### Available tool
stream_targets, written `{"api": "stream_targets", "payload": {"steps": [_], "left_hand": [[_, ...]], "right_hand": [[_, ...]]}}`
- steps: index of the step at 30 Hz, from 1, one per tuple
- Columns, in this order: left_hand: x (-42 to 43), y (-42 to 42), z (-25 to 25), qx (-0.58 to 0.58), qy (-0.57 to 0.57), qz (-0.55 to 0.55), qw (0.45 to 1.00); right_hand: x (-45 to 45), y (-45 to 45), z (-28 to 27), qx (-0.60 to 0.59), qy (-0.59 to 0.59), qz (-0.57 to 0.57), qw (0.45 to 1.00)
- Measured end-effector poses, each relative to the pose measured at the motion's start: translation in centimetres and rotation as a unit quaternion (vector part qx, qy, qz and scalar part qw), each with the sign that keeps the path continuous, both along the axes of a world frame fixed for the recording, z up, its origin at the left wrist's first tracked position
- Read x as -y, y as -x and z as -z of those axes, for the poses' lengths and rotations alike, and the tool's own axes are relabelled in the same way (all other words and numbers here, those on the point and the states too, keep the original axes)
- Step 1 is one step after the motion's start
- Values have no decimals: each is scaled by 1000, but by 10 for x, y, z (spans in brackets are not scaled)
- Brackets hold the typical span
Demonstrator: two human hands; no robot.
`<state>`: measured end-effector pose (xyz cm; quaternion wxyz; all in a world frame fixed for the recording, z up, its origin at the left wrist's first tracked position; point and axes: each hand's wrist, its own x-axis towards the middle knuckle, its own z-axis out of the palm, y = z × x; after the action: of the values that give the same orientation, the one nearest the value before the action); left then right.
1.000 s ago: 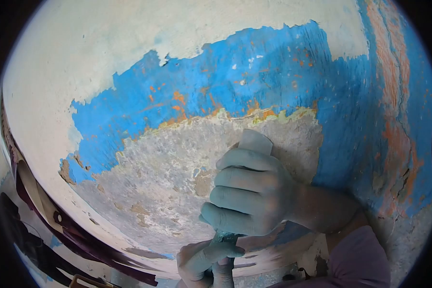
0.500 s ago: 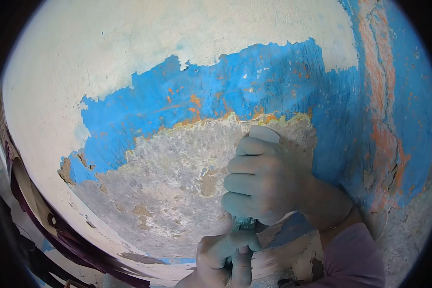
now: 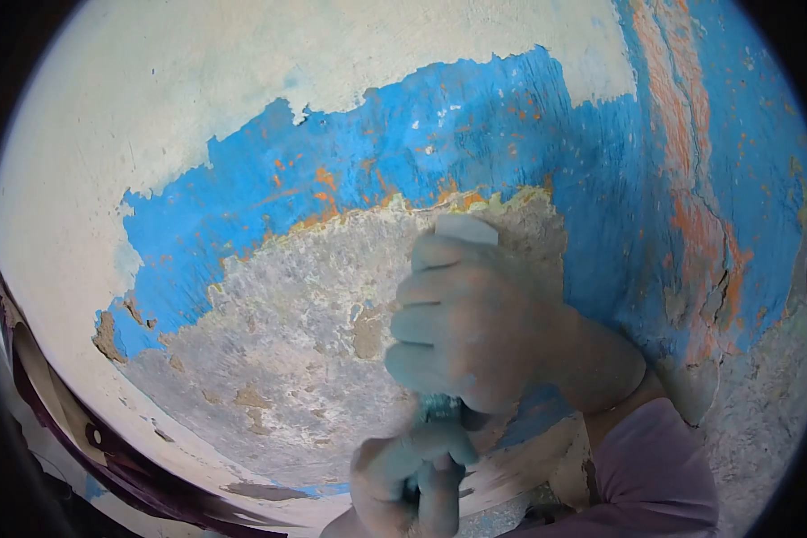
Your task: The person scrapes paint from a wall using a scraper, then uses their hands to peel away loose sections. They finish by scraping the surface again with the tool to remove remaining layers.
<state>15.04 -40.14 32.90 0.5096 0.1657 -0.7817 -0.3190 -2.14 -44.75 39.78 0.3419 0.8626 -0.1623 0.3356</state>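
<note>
My right hand [image 3: 475,323] is closed in a fist around the upper part of a scraper [image 3: 440,410]. The scraper's pale flat blade [image 3: 468,229] sticks out above the fist, close to the yellowish edge where blue paint meets bare plaster. A short stretch of its green handle shows between the two fists. Below, my left hand [image 3: 411,480] is wrapped around the handle's lower end. Most of the tool is hidden by my fingers. Behind my hands is a wall with a rough grey patch [image 3: 287,359] under a band of blue paint [image 3: 359,152]; whether the blade touches it is unclear.
Cream paint [image 3: 134,108] with a ragged edge surrounds the blue band above and at left. On the right, a cracked strip of orange-pink [image 3: 690,215] runs down the blue wall. Dark maroon material [image 3: 143,484] curves along the lower left.
The wall and both hands appear shifted left and slightly up in the view. Both hands keep their hold on the scraper, and its blade stays near the same paint edge.
</note>
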Motion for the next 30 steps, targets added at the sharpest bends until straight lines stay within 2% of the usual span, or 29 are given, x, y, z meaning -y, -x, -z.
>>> {"api": "stream_targets", "payload": {"steps": [3, 4, 7, 10, 11, 13, 15, 16, 17, 19, 20, 22, 25, 27, 30], "left_hand": [[-1, 6, -12, 51, 77, -4, 996], [-7, 11, -10, 8, 25, -2, 1000], [4, 12, -9, -21, -3, 1, 1000], [-13, 10, -13, -22, -17, -4, 1000], [-17, 10, -15, -16, -11, -3, 1000], [-10, 14, -15, 5, 10, -9, 1000], [10, 14, -8, 10, 108, 35, 993], [7, 6, -11, 73, 24, -5, 997], [4, 7, -10, 73, 22, -5, 997], [-1, 14, -9, -20, 105, 6, 994], [-9, 7, -13, 50, 112, 2, 992], [-5, 10, -11, 52, 121, 1, 991], [-5, 13, -12, 40, 105, 20, 993], [-15, 13, -24, 17, 13, 50, 999], [-15, 17, -19, -13, 23, 5, 1000]], "right_hand": [[-3, 4, -5, -32, -21, 8, 999], [-2, 4, -5, -33, -23, 1, 999], [3, 6, -6, -2, 30, 37, 999], [-3, 5, -6, -5, -13, 12, 1000], [-1, 5, -5, -7, -7, 11, 1000], [7, 5, 2, 18, -8, -69, 997], [11, 9, -3, 28, 21, -59, 998], [11, 9, -3, 36, 45, -47, 997], [9, 8, -2, 36, 42, -47, 997], [3, 5, -3, 42, 11, -73, 996], [2, 5, -1, 38, 16, -72, 997], [4, 6, 3, 26, -14, -81, 996], [5, 9, -3, 13, -9, -100, 995], [4, 9, -4, 12, -13, -96, 995], [5, 7, -3, 6, -6, -75, 997]]}}
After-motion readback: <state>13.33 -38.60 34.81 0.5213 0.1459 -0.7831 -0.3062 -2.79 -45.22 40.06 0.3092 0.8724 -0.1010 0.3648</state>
